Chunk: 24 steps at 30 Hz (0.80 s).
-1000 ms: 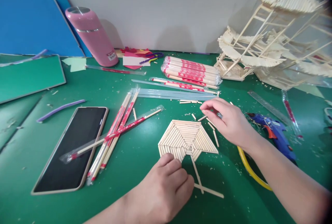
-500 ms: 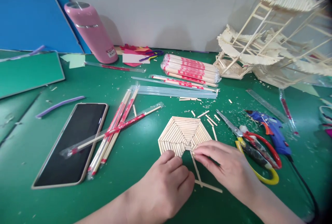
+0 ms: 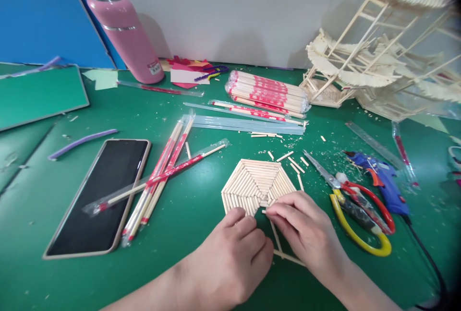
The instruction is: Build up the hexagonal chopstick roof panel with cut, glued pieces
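Observation:
A many-sided panel of short wooden sticks [image 3: 245, 181] lies on the green table, its rows set in rings around a small middle opening. On its near side is an unfilled wedge where thin bare sticks [image 3: 276, 236] reach toward me. My left hand [image 3: 234, 258] is closed at the panel's near left edge, thumb and forefinger against it; its other fingers are curled under. Between the thumb and fingertips of my right hand [image 3: 306, 229] is a short stick piece [image 3: 264, 211], held beside the middle opening. Most of that piece is hidden by the fingers.
Scissors [image 3: 338, 186] and a blue glue gun [image 3: 382, 176] with its cord lie at right. Wrapped chopsticks [image 3: 158, 181] cross a phone [image 3: 97, 196] at left. Behind are a chopstick bundle [image 3: 268, 91], a pink bottle [image 3: 126, 37] and a stick-built tower [image 3: 353, 66].
The short stick piece in my right hand now points left, its end showing past the fingertips. My left hand stays at the panel's edge. The whole view has shifted slightly.

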### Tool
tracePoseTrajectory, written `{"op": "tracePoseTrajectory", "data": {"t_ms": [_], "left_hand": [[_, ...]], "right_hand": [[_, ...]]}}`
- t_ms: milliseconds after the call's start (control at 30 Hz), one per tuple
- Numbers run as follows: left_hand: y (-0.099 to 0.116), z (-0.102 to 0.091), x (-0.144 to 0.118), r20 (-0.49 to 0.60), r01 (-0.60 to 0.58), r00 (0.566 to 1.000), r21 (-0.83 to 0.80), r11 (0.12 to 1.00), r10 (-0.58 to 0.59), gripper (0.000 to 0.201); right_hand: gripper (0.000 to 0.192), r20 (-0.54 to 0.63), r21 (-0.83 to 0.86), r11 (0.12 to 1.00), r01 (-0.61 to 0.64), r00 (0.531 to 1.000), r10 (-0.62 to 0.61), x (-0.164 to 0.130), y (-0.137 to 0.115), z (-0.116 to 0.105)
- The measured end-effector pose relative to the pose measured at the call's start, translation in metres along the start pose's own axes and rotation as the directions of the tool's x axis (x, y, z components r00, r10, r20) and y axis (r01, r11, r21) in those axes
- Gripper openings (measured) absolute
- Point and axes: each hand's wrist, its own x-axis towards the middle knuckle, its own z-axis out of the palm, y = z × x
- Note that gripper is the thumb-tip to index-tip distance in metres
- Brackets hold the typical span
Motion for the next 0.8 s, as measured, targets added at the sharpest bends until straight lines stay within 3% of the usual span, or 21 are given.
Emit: {"op": "tracePoseTrajectory", "data": {"t_ms": [167,467,600,733,800], "left_hand": [[0.001,0.0,0.001,0.028,0.019,0.999,0.02,1.0,-0.02,0.021],[0.003,0.007,-0.003,-0.05,0.147,0.988,-0.002,0.989,-0.147,0.01],[0.0,0.009,-0.002,-0.137,0.3,0.941,-0.083,0.95,-0.309,0.012],[0.0,0.011,0.006,-0.139,0.459,0.867,-0.156,0.875,-0.479,0.017],[0.0,0.011,0.011,-0.117,0.494,0.852,-0.147,0.857,-0.511,0.017]], "right_hand": [[0.014,-0.021,0.022,0.999,-0.047,0.999,0.048,0.001,-0.002,0.006],[0.011,-0.008,0.043,0.994,-0.096,0.995,0.096,0.0,-0.003,0.008],[0.011,-0.008,0.059,0.992,-0.11,0.994,0.11,-0.001,-0.003,0.009],[0.011,-0.02,0.067,0.991,-0.119,0.993,0.12,-0.002,-0.003,0.01],[0.011,-0.029,0.061,0.991,-0.123,0.992,0.125,-0.002,-0.003,0.011]]}}
